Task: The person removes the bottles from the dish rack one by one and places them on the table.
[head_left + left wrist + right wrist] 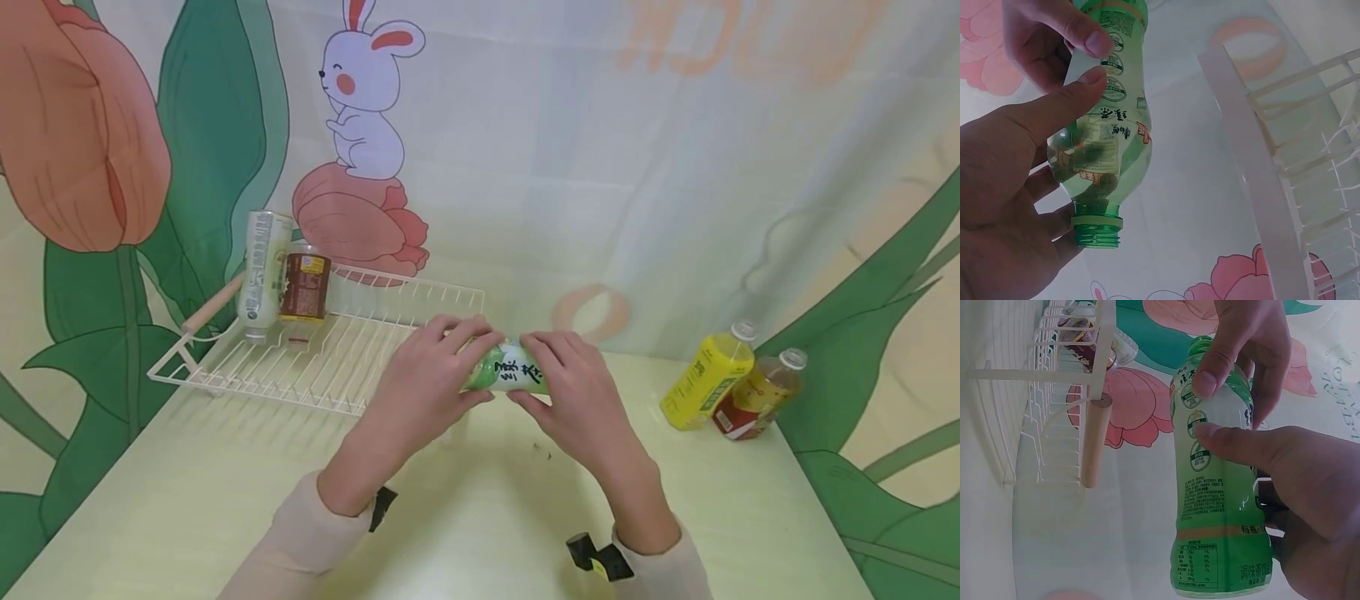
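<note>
Green bottle [516,367]: sideways between my two hands, near the right end of the wire rack [1254,169]; its neck shows bare screw threads.
Left hand [429,371]: my fingers and thumb curl round the neck half.
Right hand [579,387]: grips the base half.
Rack's left end: a white bottle [262,275] beside a brown bottle [306,287].
Table [465,525], right side: a yellow bottle [707,382] next to a red-labelled bottle [757,396].

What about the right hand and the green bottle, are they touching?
Touching. The right wrist view shows it: the right hand has its thumb resting right on the side of the green bottle, with no gap.
</note>
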Motion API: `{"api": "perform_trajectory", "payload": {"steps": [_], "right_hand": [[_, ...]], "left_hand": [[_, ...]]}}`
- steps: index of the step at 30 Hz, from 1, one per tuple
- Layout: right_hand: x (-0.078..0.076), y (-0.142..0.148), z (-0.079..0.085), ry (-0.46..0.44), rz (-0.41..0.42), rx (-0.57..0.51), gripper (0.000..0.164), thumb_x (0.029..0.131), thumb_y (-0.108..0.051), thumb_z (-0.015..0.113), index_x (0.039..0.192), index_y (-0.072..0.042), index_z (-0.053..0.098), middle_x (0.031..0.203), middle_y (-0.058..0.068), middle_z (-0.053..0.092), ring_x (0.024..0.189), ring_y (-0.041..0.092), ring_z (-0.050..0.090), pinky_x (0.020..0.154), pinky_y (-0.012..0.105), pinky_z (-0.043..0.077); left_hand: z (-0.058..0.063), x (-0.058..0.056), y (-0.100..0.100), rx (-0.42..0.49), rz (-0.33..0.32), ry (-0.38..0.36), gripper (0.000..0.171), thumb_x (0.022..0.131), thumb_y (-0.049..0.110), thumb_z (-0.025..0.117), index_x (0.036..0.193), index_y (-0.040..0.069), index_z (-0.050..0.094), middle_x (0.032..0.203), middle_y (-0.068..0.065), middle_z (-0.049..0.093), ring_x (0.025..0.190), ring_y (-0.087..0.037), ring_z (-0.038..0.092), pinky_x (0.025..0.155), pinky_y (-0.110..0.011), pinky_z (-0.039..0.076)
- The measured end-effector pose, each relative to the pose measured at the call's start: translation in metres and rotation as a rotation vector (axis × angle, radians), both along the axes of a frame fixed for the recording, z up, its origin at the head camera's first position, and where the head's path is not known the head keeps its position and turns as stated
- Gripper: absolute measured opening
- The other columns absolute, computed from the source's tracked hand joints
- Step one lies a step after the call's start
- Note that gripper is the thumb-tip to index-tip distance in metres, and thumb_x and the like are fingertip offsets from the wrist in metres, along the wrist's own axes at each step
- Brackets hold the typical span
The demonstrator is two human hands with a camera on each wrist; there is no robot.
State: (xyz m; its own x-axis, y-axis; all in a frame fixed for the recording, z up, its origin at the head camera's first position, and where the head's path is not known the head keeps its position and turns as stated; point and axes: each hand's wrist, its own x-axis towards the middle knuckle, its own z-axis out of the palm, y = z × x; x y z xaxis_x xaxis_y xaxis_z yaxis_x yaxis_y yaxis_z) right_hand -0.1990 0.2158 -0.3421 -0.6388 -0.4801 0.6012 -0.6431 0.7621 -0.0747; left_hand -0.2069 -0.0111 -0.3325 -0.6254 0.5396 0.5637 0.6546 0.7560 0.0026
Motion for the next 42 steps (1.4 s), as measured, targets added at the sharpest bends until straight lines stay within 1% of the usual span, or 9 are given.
{"api": "perform_trajectory", "payload": {"steps": [8,12,15,21,25,28,33,39,42], "right_hand": [[0.0,0.001,0.0,-0.025,-0.013,0.017,0.067,0.077,-0.022,0.098,0.132,0.001,0.067,0.127,0.014,0.068,0.116,0.034,0.062,0.1,0.05,0.052],[0.0,0.004,0.004,-0.01,-0.008,0.013,0.068,0.076,-0.021,0.099,0.131,0.002,0.067,0.126,0.015,0.068,0.116,0.035,0.062,0.099,0.051,0.052],[-0.001,0.007,0.006,-0.002,-0.004,0.011,0.069,0.075,-0.02,0.099,0.132,0.002,0.067,0.125,0.015,0.067,0.115,0.035,0.061,0.097,0.052,0.052],[-0.009,0.017,0.003,-0.007,-0.018,0.014,0.072,0.075,-0.018,0.099,0.136,0.002,0.065,0.127,0.016,0.064,0.113,0.036,0.06,0.092,0.053,0.054],[-0.013,0.037,-0.008,-0.096,-0.075,-0.032,0.077,0.079,-0.014,0.096,0.144,0.0,0.058,0.129,0.02,0.059,0.113,0.037,0.058,0.09,0.052,0.057],[-0.019,0.059,-0.02,-0.18,-0.126,-0.104,0.077,0.082,-0.009,0.093,0.147,-0.001,0.053,0.131,0.021,0.054,0.115,0.038,0.055,0.09,0.054,0.057],[-0.032,0.095,-0.041,-0.298,-0.203,-0.231,0.073,0.084,-0.006,0.09,0.145,-0.002,0.049,0.133,0.02,0.054,0.117,0.041,0.057,0.097,0.062,0.053],[-0.036,0.132,-0.056,-0.405,-0.339,-0.369,0.069,0.092,-0.013,0.084,0.147,0.003,0.046,0.138,0.024,0.057,0.126,0.046,0.057,0.103,0.066,0.048],[-0.037,0.142,-0.064,-0.41,-0.404,-0.425,0.066,0.093,-0.018,0.084,0.144,0.004,0.048,0.139,0.025,0.058,0.127,0.047,0.058,0.102,0.065,0.051]], "left_hand": [[-0.003,-0.001,0.003,-0.015,0.016,0.005,0.075,0.076,0.037,0.099,0.14,0.016,0.068,0.138,-0.001,0.065,0.123,-0.028,0.06,0.099,-0.038,0.057],[-0.003,-0.001,0.005,-0.031,-0.01,0.069,0.074,0.077,0.037,0.098,0.14,0.014,0.067,0.137,-0.003,0.066,0.123,-0.03,0.062,0.099,-0.039,0.057],[0.0,-0.002,0.003,-0.03,-0.045,0.075,0.075,0.077,0.035,0.098,0.141,0.012,0.066,0.138,-0.003,0.066,0.125,-0.03,0.061,0.102,-0.038,0.056],[0.019,-0.009,-0.016,0.031,-0.114,-0.055,0.075,0.081,0.03,0.096,0.145,0.011,0.063,0.142,-0.004,0.065,0.131,-0.028,0.058,0.107,-0.044,0.052],[0.03,-0.013,-0.038,0.122,-0.116,-0.184,0.079,0.083,0.029,0.094,0.151,0.014,0.057,0.148,-0.005,0.061,0.138,-0.029,0.053,0.113,-0.052,0.046],[0.03,-0.02,-0.055,0.193,-0.098,-0.272,0.08,0.085,0.028,0.092,0.154,0.014,0.054,0.152,-0.004,0.058,0.142,-0.028,0.049,0.117,-0.051,0.043],[0.015,-0.036,-0.083,0.326,-0.021,-0.364,0.079,0.087,0.026,0.09,0.155,0.013,0.052,0.154,-0.007,0.056,0.145,-0.031,0.046,0.118,-0.053,0.042],[-0.019,-0.069,-0.12,0.543,0.125,-0.343,0.074,0.091,0.026,0.087,0.155,0.015,0.051,0.153,-0.01,0.055,0.141,-0.035,0.048,0.116,-0.061,0.04],[-0.037,-0.083,-0.139,0.649,0.212,-0.351,0.069,0.095,0.023,0.082,0.153,0.007,0.05,0.154,-0.017,0.051,0.142,-0.04,0.046,0.115,-0.063,0.039]]}}
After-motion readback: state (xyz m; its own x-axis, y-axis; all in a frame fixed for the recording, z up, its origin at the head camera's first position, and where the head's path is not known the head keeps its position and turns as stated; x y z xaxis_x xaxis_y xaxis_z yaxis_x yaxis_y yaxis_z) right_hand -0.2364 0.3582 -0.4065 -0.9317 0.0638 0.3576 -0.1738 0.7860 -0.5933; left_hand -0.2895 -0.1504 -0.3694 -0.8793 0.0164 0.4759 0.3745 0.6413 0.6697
